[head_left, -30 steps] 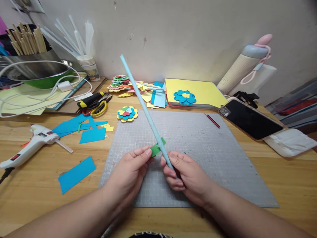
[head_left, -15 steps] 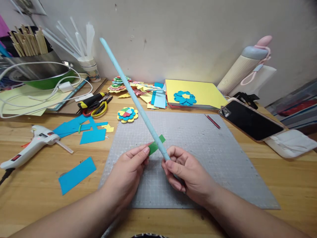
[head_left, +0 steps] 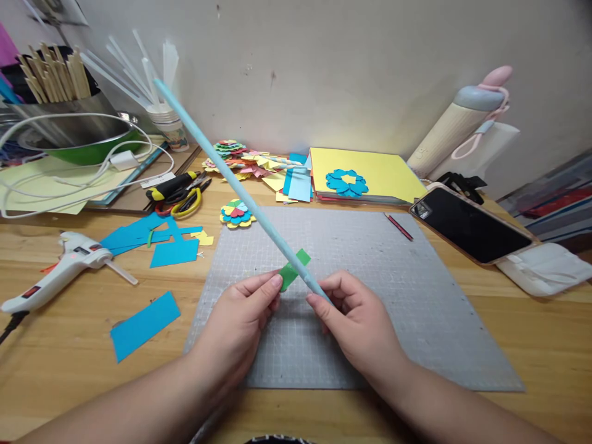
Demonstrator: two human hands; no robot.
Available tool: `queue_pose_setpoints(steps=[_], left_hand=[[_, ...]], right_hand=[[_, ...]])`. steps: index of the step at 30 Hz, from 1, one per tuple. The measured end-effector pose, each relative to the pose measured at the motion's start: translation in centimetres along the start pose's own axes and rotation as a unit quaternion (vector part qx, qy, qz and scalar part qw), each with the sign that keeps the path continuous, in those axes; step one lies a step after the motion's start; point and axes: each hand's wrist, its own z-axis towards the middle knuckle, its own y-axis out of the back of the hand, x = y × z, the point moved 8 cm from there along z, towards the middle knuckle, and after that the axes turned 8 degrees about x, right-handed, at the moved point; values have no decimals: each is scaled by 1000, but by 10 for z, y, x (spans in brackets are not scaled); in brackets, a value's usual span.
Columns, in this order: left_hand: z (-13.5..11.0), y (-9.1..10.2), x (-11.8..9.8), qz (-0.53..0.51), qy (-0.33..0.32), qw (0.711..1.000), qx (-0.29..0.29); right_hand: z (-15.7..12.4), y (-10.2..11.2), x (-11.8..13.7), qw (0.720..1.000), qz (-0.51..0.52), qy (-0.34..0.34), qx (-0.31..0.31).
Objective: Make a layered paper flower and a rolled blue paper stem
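Between the thumb and fingers of my left hand (head_left: 247,317) is a strip of green paper (head_left: 288,276). Its far end sticks out past a long light-blue paper stick (head_left: 240,192), which crosses in front of the strip. My right hand (head_left: 356,314) is closed on the stick's lower end, and the stick slants up to the left. Whether strip and stick are joined, I cannot tell. Both hands are above the grey cutting mat (head_left: 393,345). A layered paper flower (head_left: 236,213) lies at the mat's upper left corner.
Left of the mat are a hot glue gun (head_left: 78,265), blue paper pieces (head_left: 145,325) and scissors (head_left: 186,203). Behind it, a blue paper flower (head_left: 346,183) rests on yellow paper (head_left: 383,166). A pencil (head_left: 398,227) and a phone (head_left: 469,223) are at the right.
The stick has tilted further to the left, its upper end moving left and slightly down. My right hand has shifted a little to the right with the lower end. My left hand has barely moved.
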Motion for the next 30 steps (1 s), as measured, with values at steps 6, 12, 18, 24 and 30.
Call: queue_pose_setpoints(steps=[6,12,18,24,30], left_hand=[[-4,-1,-2,-16,0,1000,-14],[-7,-2,-4,-28,-13,1000,-5],[-8,-5,-7,-51,-20,998,-12],[-7,-2,-10,-3,-32,999,-11],[-2,-1,-10,66,-58,996,30]], right_hand=[[-5,2,5,991,-120,49,-16],[-10,0,13,980,-173,100,-15],[-11,-5,15,979,-171,112,3],[-7,-9,9,992,-106,58,31],[-1,-18,-8,994,-4,-53,91]])
